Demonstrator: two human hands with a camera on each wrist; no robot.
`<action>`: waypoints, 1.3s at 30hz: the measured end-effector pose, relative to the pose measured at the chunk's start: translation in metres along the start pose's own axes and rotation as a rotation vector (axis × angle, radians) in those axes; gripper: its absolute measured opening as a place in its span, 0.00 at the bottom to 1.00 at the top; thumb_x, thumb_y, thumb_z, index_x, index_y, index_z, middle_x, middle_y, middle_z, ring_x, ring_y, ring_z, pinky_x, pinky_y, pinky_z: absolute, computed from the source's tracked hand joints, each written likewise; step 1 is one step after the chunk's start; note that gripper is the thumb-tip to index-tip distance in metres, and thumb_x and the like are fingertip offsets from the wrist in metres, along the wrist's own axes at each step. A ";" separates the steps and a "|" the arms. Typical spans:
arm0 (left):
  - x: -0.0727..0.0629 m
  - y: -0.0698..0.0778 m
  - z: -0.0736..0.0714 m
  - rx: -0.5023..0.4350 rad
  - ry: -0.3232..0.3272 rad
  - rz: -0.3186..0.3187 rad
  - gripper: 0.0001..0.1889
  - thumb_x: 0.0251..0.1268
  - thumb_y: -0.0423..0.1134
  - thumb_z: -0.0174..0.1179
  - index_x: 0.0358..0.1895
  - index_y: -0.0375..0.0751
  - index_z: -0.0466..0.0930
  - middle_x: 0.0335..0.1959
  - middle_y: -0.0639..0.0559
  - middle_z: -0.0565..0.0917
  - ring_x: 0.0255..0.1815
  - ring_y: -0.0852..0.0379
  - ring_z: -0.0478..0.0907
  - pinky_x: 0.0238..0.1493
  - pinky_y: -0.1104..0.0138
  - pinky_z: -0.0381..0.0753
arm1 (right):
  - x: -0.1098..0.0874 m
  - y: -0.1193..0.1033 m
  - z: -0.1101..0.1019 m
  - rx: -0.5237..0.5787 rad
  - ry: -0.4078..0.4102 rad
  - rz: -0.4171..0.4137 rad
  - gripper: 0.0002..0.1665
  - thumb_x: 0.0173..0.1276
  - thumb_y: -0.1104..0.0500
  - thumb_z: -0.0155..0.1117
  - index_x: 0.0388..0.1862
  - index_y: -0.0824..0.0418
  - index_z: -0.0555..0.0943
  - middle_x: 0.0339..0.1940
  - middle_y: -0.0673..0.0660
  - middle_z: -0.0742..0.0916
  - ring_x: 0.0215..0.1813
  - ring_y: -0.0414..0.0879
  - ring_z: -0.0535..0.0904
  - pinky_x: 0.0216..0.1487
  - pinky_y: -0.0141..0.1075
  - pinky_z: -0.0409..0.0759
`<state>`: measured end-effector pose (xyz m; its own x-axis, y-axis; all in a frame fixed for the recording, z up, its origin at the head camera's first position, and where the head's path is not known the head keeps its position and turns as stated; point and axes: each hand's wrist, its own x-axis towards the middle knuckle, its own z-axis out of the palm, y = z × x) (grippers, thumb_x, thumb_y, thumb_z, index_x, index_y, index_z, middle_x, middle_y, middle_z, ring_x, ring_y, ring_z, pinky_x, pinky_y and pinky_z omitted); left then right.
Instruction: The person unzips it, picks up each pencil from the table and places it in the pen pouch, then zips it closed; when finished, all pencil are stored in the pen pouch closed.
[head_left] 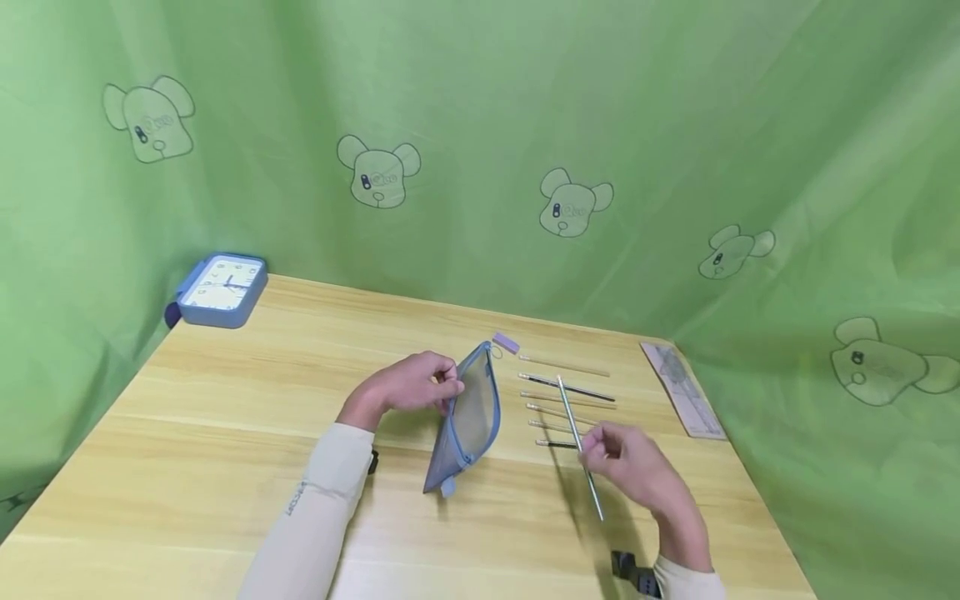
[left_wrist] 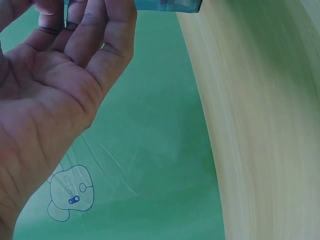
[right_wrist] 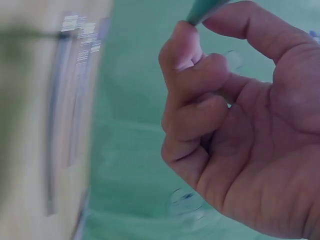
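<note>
In the head view my left hand pinches the edge of a blue zip pencil pouch, whose mouth gapes toward the right. The left wrist view shows the palm of that hand with a strip of the pouch at the top. My right hand pinches a green pencil between thumb and index finger, raised above the table and slanting. In the right wrist view only one end of the green pencil appears. Several pencils lie in a row beyond the right hand.
A purple eraser lies behind the pouch. A blue clock sits at the table's far left corner. A flat card-like packet lies along the right edge. Green curtains enclose the wooden table.
</note>
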<state>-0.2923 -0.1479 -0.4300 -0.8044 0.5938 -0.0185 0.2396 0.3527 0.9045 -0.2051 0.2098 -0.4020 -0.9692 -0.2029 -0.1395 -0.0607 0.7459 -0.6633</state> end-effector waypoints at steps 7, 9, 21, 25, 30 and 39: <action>-0.002 -0.001 -0.002 0.003 0.013 -0.001 0.14 0.84 0.39 0.57 0.32 0.41 0.74 0.34 0.49 0.82 0.43 0.44 0.92 0.47 0.61 0.87 | 0.027 -0.043 -0.015 0.034 -0.050 -0.129 0.13 0.69 0.66 0.67 0.50 0.68 0.78 0.34 0.53 0.84 0.38 0.41 0.81 0.43 0.32 0.81; -0.002 -0.001 -0.003 -0.002 0.020 -0.001 0.14 0.83 0.39 0.57 0.32 0.41 0.74 0.34 0.49 0.82 0.42 0.46 0.91 0.48 0.60 0.88 | 0.034 -0.051 -0.014 0.039 -0.088 -0.157 0.13 0.68 0.67 0.66 0.50 0.68 0.78 0.33 0.55 0.84 0.37 0.43 0.81 0.41 0.32 0.80; 0.002 -0.004 -0.002 -0.002 0.035 -0.013 0.13 0.84 0.39 0.57 0.33 0.42 0.76 0.36 0.48 0.84 0.42 0.47 0.91 0.48 0.60 0.88 | 0.061 -0.076 0.017 0.060 -0.329 -0.223 0.10 0.62 0.69 0.63 0.43 0.66 0.79 0.29 0.50 0.81 0.33 0.42 0.74 0.34 0.31 0.74; 0.002 -0.004 -0.001 -0.003 0.032 -0.010 0.13 0.84 0.39 0.57 0.34 0.41 0.77 0.36 0.48 0.84 0.40 0.50 0.90 0.51 0.54 0.89 | 0.072 -0.084 0.028 0.020 -0.297 -0.208 0.08 0.62 0.67 0.63 0.41 0.64 0.81 0.28 0.51 0.82 0.32 0.44 0.75 0.33 0.32 0.75; 0.005 -0.003 0.002 -0.004 0.013 -0.003 0.12 0.84 0.39 0.57 0.34 0.41 0.76 0.35 0.48 0.84 0.40 0.48 0.90 0.47 0.56 0.89 | 0.086 -0.093 0.039 -0.040 -0.174 -0.137 0.06 0.62 0.65 0.65 0.39 0.61 0.82 0.29 0.52 0.86 0.31 0.44 0.78 0.33 0.35 0.76; 0.010 -0.005 0.006 -0.023 -0.010 0.023 0.12 0.83 0.36 0.56 0.34 0.41 0.74 0.35 0.48 0.83 0.37 0.53 0.89 0.49 0.52 0.91 | 0.103 -0.098 0.065 -0.154 0.011 -0.008 0.06 0.68 0.61 0.73 0.37 0.58 0.81 0.34 0.57 0.91 0.31 0.46 0.82 0.30 0.33 0.78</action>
<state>-0.2983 -0.1394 -0.4372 -0.7931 0.6090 -0.0015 0.2457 0.3222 0.9142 -0.2840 0.0750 -0.3992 -0.9710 -0.2029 -0.1261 -0.1035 0.8329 -0.5437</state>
